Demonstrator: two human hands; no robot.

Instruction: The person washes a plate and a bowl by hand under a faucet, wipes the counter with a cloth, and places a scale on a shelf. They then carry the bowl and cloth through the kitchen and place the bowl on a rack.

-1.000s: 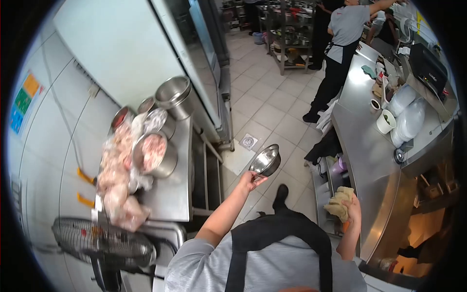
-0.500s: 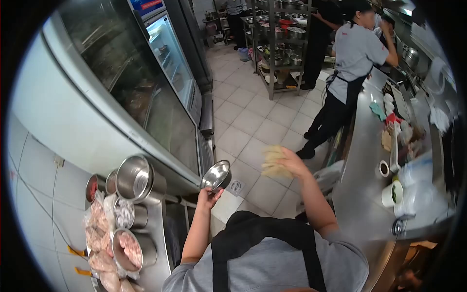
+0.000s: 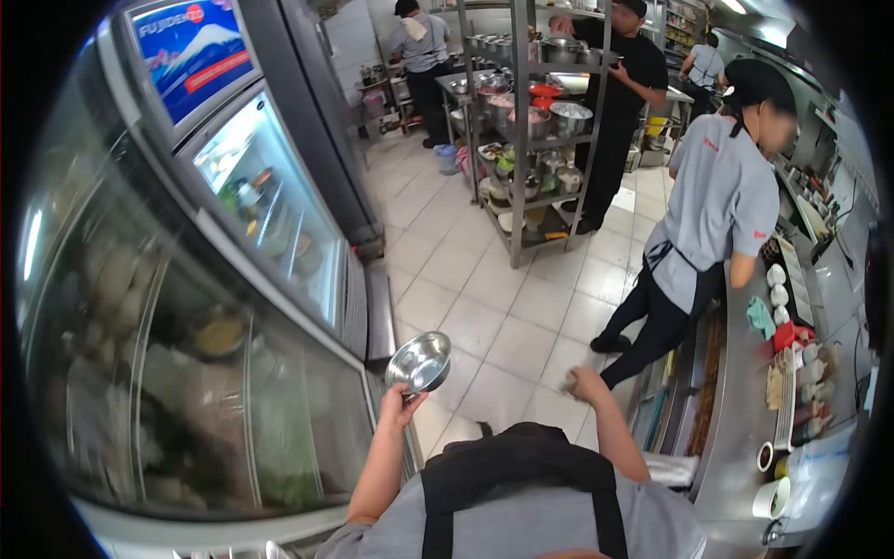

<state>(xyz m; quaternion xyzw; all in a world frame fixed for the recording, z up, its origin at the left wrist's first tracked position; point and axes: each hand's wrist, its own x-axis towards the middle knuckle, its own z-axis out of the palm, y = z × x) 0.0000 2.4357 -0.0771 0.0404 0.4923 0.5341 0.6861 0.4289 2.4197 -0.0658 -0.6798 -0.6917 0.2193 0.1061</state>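
Note:
My left hand [image 3: 402, 402] is closed on the rim of a shiny round metal bowl [image 3: 421, 361], which is tilted so that its inside shows. No contents can be seen in it. Out in front on the right is my right hand [image 3: 587, 384], its fingers curled inward and slightly blurred. Whatever it holds, if anything, is hidden. Below both hands lies the tiled floor [image 3: 507, 349].
Glass-door fridges [image 3: 270, 210] line the left. A metal shelf rack [image 3: 521, 200] with bowls and pots stands ahead. A co-worker in a grey shirt [image 3: 712, 200] stands close by at the steel counter [image 3: 722, 466] on the right. Other people work farther back.
The view has moved forward; the side table with meat has left it. The bowl stays in my left hand. The pale yellowish cloth-like thing in my right hand no longer shows.

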